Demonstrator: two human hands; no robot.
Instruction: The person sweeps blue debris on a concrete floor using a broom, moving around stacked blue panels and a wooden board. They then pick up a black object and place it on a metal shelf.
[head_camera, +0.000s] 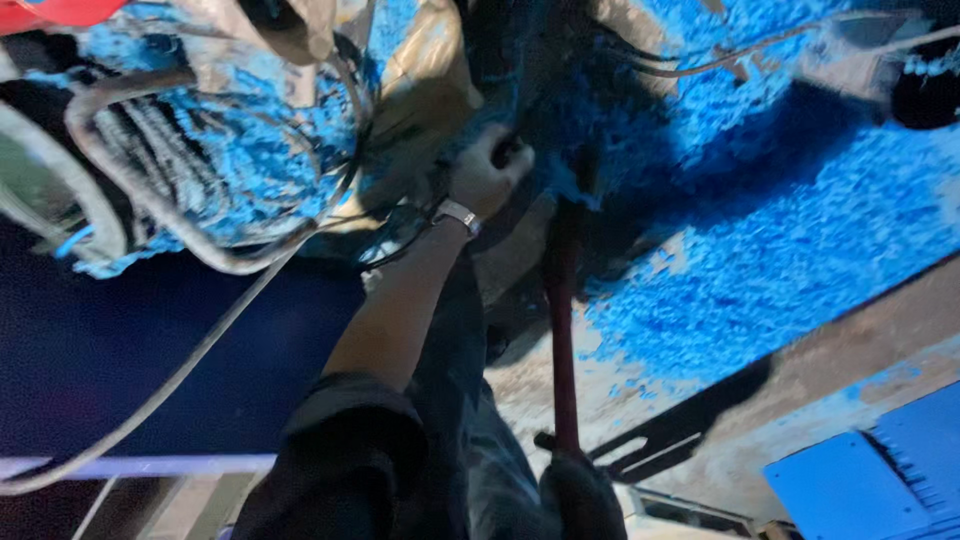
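The left hand (487, 170), with a silver band at the wrist, is closed around a small dark thing (508, 150) in the far middle. The right hand (578, 490), near the bottom, grips a long red rod (563, 330). Bright blue bits (800, 240) lie piled on the right. A blue box (865, 485) sits near right.

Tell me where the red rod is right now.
In the head view the red rod stands near the centre, running up from the right hand at the bottom edge towards the blue-coated surface, just right of the raised left hand.
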